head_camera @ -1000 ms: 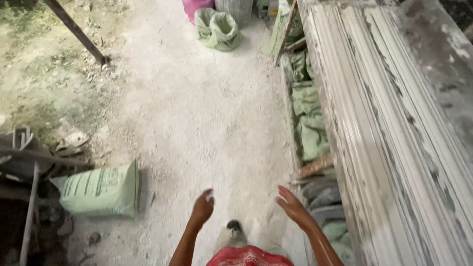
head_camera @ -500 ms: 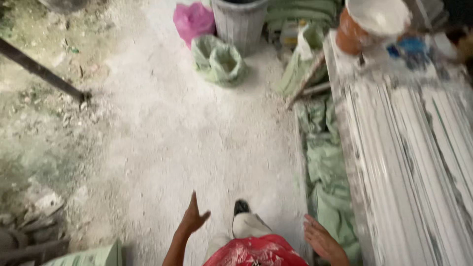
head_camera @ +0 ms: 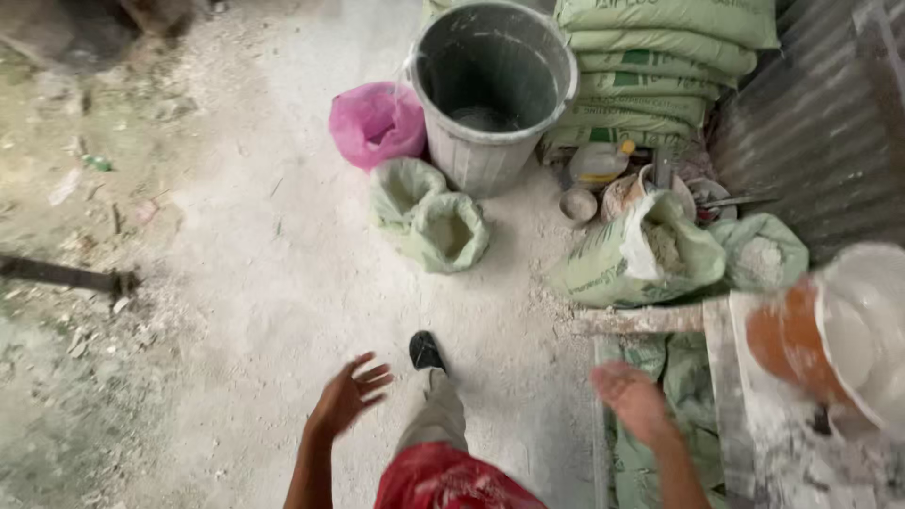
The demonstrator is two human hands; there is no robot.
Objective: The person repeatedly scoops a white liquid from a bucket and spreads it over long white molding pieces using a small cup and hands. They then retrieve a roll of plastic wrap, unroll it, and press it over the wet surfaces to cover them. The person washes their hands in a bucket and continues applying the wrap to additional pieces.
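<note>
Both hands are empty: the left hand (head_camera: 347, 396) hangs with fingers spread, the right hand (head_camera: 633, 401) is loosely open and now lies beside the orange bowl (head_camera: 830, 339) on the dusty bench. The grey bin (head_camera: 492, 90), pink bag (head_camera: 375, 123) and open green sacks (head_camera: 429, 217) are now nearer than half a second ago.

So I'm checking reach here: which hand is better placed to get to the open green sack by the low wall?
Probably the right hand: it hangs open on the same side as the open green sack, just below it. The left hand is spread over bare floor, across the leg, farther off.
</note>
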